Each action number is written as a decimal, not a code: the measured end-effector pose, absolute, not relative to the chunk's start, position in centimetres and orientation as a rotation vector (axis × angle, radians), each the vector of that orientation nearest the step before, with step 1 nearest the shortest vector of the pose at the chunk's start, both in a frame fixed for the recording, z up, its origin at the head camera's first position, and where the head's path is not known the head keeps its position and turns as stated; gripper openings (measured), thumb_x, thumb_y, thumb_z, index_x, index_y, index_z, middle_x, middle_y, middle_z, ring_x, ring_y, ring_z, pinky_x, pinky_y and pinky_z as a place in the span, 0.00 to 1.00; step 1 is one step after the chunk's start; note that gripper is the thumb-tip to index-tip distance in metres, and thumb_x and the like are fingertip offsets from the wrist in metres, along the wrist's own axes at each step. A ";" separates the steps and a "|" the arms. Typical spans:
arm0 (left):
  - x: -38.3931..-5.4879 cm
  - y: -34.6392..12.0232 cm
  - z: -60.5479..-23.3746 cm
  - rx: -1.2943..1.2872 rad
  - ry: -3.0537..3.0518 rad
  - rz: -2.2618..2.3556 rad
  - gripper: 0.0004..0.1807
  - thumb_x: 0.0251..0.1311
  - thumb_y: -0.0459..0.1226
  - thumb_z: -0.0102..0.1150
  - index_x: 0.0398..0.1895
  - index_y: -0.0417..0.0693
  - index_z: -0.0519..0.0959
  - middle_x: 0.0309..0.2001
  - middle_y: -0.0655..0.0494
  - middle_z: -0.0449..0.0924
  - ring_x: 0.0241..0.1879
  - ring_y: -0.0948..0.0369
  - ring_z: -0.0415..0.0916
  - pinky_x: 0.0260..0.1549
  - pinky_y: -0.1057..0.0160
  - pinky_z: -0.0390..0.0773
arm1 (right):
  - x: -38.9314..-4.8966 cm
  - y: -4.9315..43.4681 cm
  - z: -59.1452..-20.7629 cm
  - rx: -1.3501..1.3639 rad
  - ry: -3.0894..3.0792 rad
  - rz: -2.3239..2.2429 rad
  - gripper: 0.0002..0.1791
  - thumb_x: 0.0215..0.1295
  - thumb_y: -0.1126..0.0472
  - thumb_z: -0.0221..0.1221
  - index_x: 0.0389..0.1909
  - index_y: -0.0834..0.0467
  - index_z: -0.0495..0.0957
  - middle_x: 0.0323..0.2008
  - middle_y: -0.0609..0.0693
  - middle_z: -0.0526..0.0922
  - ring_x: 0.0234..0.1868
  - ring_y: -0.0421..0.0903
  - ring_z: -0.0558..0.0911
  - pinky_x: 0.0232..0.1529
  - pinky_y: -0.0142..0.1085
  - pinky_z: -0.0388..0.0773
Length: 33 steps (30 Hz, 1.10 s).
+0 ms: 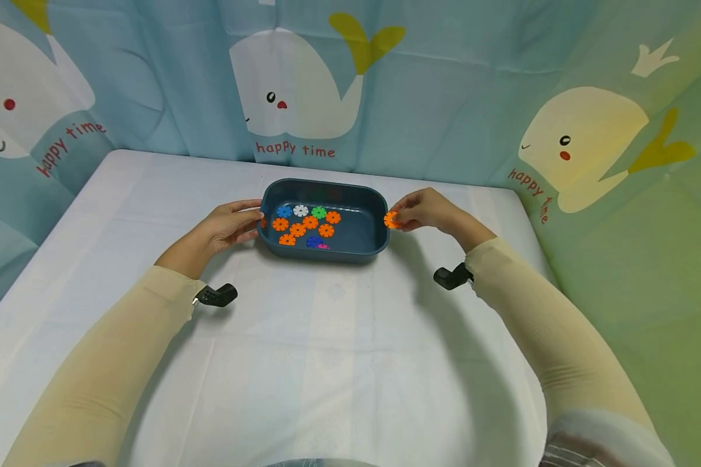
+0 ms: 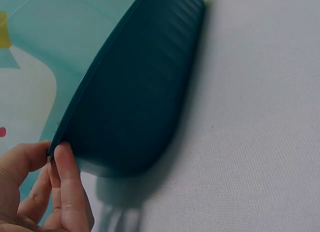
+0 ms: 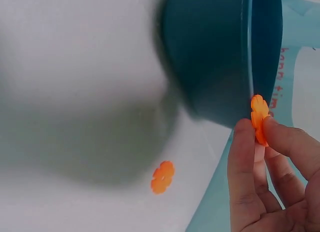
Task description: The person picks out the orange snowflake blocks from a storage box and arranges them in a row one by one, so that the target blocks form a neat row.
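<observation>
A dark teal plastic basin (image 1: 359, 224) with rounded corners stands toward the back of the table. My left hand (image 1: 228, 227) pinches its left rim between thumb and fingers, as the left wrist view shows up close. At the opposite end, my right hand (image 1: 429, 209) pinches an orange flower-shaped disc (image 3: 259, 117) upright by the right rim; whether it touches the rim I cannot tell. Inside the basin lie several orange discs (image 1: 310, 222), along with a white disc (image 1: 300, 211), a green disc (image 1: 319, 212), blue ones and a partly hidden pink one.
Another orange disc (image 3: 163, 177) lies on the white tablecloth (image 1: 327, 363) below my right hand, seen in the right wrist view. Behind the table hangs a blue curtain (image 1: 455, 97) with whale prints. A black wrist mount (image 1: 217, 296) juts from each sleeve.
</observation>
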<state>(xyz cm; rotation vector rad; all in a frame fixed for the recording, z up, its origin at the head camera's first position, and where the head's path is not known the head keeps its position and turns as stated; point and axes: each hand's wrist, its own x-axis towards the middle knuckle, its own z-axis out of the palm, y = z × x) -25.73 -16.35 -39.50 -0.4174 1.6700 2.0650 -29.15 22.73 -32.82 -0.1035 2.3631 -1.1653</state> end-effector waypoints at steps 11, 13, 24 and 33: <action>-25.6 -16.4 -39.4 -0.422 1.685 2.051 0.31 0.67 0.31 0.57 0.73 0.48 0.63 0.39 0.59 0.82 0.34 0.67 0.82 0.32 0.72 0.84 | -29.5 24.7 -33.5 -0.064 2.407 -1.139 0.16 0.67 0.67 0.59 0.53 0.71 0.77 0.35 0.51 0.87 0.38 0.48 0.85 0.42 0.34 0.85; -25.6 -16.4 -39.4 -0.419 1.684 2.054 0.31 0.67 0.31 0.57 0.73 0.48 0.63 0.39 0.59 0.82 0.34 0.67 0.82 0.32 0.72 0.84 | -29.5 24.9 -33.7 -0.048 2.415 -1.125 0.16 0.67 0.67 0.60 0.53 0.71 0.77 0.35 0.51 0.87 0.40 0.50 0.84 0.43 0.36 0.85; -25.5 -16.3 -39.5 -0.409 1.706 2.041 0.31 0.68 0.32 0.57 0.73 0.48 0.63 0.36 0.60 0.83 0.35 0.67 0.82 0.33 0.72 0.84 | -29.6 26.5 -34.9 0.023 2.405 -1.131 0.20 0.67 0.65 0.60 0.56 0.72 0.75 0.42 0.55 0.85 0.37 0.44 0.84 0.42 0.32 0.84; -25.6 -16.4 -39.5 -0.400 1.697 2.047 0.32 0.67 0.32 0.57 0.74 0.48 0.62 0.37 0.60 0.82 0.35 0.67 0.82 0.34 0.71 0.84 | -29.9 27.7 -35.6 0.113 2.375 -1.163 0.22 0.67 0.65 0.61 0.58 0.72 0.73 0.38 0.52 0.86 0.32 0.40 0.84 0.40 0.30 0.83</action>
